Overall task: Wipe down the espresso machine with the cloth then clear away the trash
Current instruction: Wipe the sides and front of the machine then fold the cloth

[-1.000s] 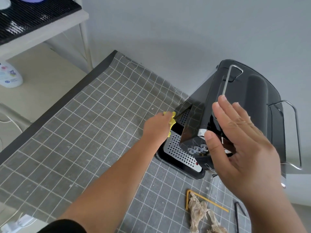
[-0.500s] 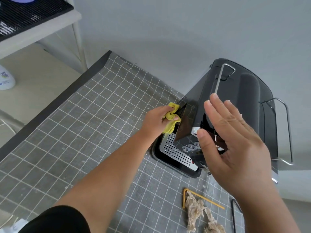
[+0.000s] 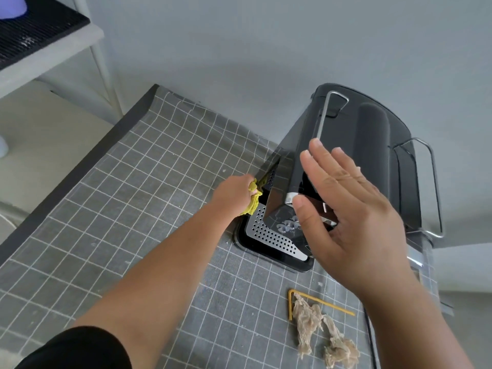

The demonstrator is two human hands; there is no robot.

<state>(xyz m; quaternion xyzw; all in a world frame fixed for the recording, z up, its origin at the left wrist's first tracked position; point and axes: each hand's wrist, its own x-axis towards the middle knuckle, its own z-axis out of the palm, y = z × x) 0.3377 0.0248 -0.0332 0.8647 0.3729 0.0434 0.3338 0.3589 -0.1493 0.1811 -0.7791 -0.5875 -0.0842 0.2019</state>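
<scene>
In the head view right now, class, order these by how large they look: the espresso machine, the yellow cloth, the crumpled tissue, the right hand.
1. Espresso machine
2. Right hand, though it is nearer the camera
3. Crumpled tissue
4. Yellow cloth, mostly hidden in the left hand

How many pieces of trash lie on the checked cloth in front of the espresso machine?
2: a bent yellow straw lies near the drip tray, and a crumpled brown tissue lies partly inside its bend. The right hand may hide more.
</scene>
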